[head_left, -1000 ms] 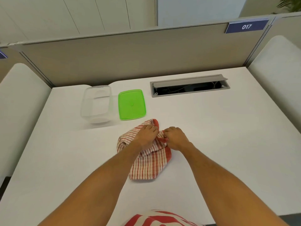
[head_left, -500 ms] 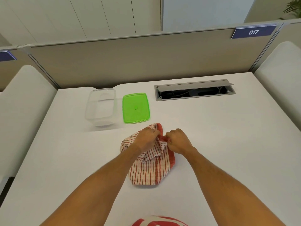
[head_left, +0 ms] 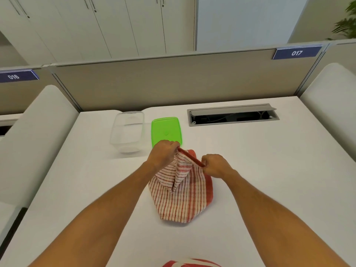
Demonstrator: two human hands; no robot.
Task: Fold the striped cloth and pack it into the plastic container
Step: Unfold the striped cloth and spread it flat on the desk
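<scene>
The red-and-white striped cloth (head_left: 181,197) is bunched at the middle of the white desk, its lower part resting on the surface. My left hand (head_left: 163,154) and my right hand (head_left: 216,164) each pinch its red top edge, which stretches taut between them above the desk. The clear plastic container (head_left: 128,131) stands open and empty behind and to the left of my left hand. Its green lid (head_left: 166,131) lies flat beside it, just beyond my left hand.
A grey cable hatch (head_left: 232,114) is set into the desk at the back right. A beige partition (head_left: 173,81) runs along the far edge, with white padded dividers (head_left: 32,135) on both sides. Striped fabric (head_left: 190,263) shows at the bottom edge.
Both hands have lifted the cloth's red edge off the desk and pulled apart, so the edge is now stretched between them. The camera has tilted upward.
</scene>
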